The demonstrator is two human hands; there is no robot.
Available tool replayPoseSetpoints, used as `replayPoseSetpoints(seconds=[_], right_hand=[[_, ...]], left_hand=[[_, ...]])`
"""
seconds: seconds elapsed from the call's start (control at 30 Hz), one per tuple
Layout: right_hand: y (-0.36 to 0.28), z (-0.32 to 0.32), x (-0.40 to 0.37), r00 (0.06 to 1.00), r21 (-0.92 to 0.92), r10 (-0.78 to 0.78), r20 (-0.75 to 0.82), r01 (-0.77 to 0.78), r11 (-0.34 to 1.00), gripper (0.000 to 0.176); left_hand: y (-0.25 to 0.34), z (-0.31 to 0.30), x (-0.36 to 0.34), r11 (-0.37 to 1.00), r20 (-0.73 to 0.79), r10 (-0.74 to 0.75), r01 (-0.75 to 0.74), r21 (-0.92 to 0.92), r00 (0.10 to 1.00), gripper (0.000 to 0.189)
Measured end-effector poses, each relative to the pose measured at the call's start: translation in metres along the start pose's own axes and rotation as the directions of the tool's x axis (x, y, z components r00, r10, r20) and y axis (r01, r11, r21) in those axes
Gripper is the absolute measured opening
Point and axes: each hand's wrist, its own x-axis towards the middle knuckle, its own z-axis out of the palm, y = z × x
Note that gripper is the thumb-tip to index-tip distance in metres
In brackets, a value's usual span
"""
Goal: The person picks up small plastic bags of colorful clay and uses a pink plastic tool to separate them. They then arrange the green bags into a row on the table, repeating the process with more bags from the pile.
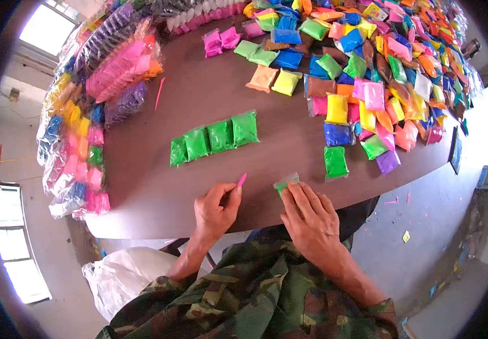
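Near the table's front edge my left hand (217, 210) is closed, with a small pink stick (242, 179) pinched between thumb and forefinger. To its right my right hand (310, 217) lies flat, fingers stretched over a green packet (285, 182); most of that packet is hidden beneath them. A row of several green packets (220, 136) lies beyond my left hand, side by side. One more green packet (335, 162) rests to the right, beyond my right hand.
Colourful packets (368, 85) are heaped at the back right of the brown table (142, 198). Bagged bundles (122, 68) line the left side. A pink tool (159, 94) lies near them. A white plastic bag (125, 277) is below the table's edge.
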Motion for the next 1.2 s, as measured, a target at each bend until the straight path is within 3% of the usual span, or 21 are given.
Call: replayPoseSetpoints(seconds=[0.17, 0.3, 0.43, 0.63, 0.73, 0.93, 1.03, 1.13, 1.2], right_hand=[[-0.002, 0.005, 0.006, 0.999, -0.028, -0.006, -0.034, 0.005, 1.0, 0.055], [-0.002, 0.006, 0.006, 0.999, -0.051, -0.007, -0.035, 0.006, 0.999, 0.047], [-0.006, 0.007, 0.004, 0.999, 0.004, 0.042, -0.004, -0.042, 0.999, 0.046], [-0.01, 0.009, 0.004, 0.999, -0.011, 0.054, -0.001, -0.055, 0.998, 0.046], [-0.011, 0.009, 0.004, 0.999, -0.054, 0.05, 0.001, -0.05, 0.997, 0.047], [-0.012, 0.009, 0.004, 0.992, -0.037, 0.064, -0.107, -0.068, 0.997, 0.042], [-0.011, 0.011, 0.0, 0.993, -0.027, 0.075, -0.088, -0.077, 0.997, 0.044], [-0.01, 0.014, 0.0, 0.993, -0.006, 0.079, -0.089, -0.08, 0.997, 0.045], [-0.01, 0.014, 0.0, 0.991, 0.007, 0.089, -0.096, -0.089, 0.996, 0.044]], left_hand=[[0.007, -0.001, 0.001, 0.997, 0.037, 0.072, -0.072, 0.002, 0.997, 0.01], [0.029, 0.004, 0.003, 0.997, 0.199, 0.034, -0.019, -0.077, 0.979, 0.013], [0.036, 0.017, 0.008, 0.995, 0.262, 0.098, -0.089, -0.046, 0.96, 0.015], [0.021, 0.024, 0.021, 0.991, 0.299, 0.129, -0.134, -0.005, 0.946, 0.013], [0.024, 0.019, 0.037, 0.994, 0.285, 0.07, -0.091, 0.063, 0.956, 0.012], [0.039, 0.037, 0.05, 0.972, 0.361, 0.236, -0.217, -0.092, 0.902, 0.012], [0.029, 0.05, 0.061, 0.976, 0.413, 0.212, -0.215, -0.041, 0.886, 0.015], [0.038, 0.047, 0.069, 0.951, 0.395, 0.265, -0.306, 0.043, 0.88, 0.015], [0.036, 0.045, 0.071, 0.964, 0.436, 0.248, -0.265, -0.023, 0.865, 0.015]])
